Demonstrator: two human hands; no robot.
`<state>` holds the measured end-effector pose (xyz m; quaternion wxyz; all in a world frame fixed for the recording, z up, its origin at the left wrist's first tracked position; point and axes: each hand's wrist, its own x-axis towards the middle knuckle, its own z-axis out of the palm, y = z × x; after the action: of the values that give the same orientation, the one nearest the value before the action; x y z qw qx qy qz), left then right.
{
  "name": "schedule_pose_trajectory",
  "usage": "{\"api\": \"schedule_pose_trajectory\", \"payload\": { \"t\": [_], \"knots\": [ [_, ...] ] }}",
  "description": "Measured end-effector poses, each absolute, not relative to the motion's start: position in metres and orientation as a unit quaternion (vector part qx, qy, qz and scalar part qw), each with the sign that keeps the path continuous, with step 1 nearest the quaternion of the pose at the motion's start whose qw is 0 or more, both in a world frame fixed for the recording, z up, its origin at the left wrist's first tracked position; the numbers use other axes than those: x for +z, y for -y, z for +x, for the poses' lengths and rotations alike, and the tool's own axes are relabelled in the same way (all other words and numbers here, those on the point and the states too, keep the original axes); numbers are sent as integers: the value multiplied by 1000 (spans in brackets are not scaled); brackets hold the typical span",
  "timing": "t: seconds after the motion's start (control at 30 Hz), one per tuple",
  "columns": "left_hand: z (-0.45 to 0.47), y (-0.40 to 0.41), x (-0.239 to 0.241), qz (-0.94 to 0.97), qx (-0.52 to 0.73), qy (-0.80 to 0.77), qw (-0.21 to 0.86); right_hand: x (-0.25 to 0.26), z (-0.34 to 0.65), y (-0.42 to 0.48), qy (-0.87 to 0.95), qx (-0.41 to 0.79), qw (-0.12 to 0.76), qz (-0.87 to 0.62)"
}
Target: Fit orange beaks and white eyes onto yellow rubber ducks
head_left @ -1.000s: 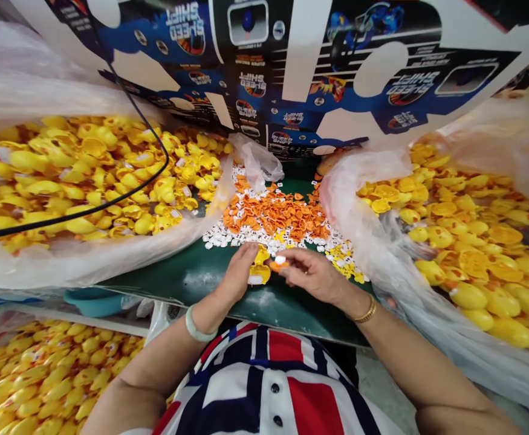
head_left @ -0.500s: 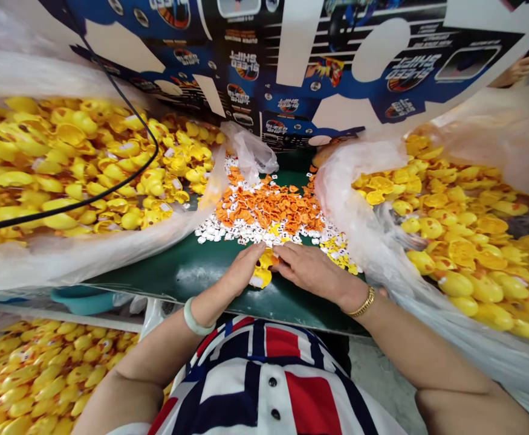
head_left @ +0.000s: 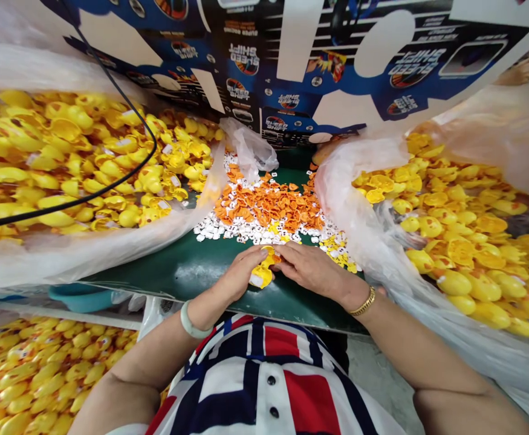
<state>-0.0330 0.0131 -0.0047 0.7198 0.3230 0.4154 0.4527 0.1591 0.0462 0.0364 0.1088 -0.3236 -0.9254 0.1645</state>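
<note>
A yellow rubber duck lies on its side on the green tabletop, pressed between my left hand and my right hand. The fingertips of both hands touch it, and they hide part of its head. Just beyond my hands is a heap of orange duck beaks, ringed by small white pieces. Some small yellow pieces lie to the right of the heap.
Large plastic-lined sacks of yellow ducks bulge on the left and right, and another lies lower left. A printed blue cardboard sheet hangs overhead, a black cable crosses the left sack, and a teal basin sits below the table edge.
My hands have come together on the duck. The small orange-and-white piece seen in my right fingers a second ago is no longer visible.
</note>
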Motion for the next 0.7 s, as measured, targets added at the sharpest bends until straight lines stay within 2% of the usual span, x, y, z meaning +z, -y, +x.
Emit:
{"api": "schedule_pose_trajectory", "payload": {
  "t": [0.23, 0.43, 0.6, 0.7],
  "knots": [
    [-33, -9, -4, 323, 442, -419, 724, 30, 160, -43, 893, 227, 165, -352],
    [-34, -4, 0, 312, 448, -422, 724, 9, 158, -26, 902, 165, 234, -322],
    [-42, 17, -1, 324, 357, -404, 777, -8, 156, 10, 899, 143, 267, -315],
    [-45, 20, 2, 320, 326, -391, 799, -10, 158, 21, 873, 181, 289, -348]
  ]
}}
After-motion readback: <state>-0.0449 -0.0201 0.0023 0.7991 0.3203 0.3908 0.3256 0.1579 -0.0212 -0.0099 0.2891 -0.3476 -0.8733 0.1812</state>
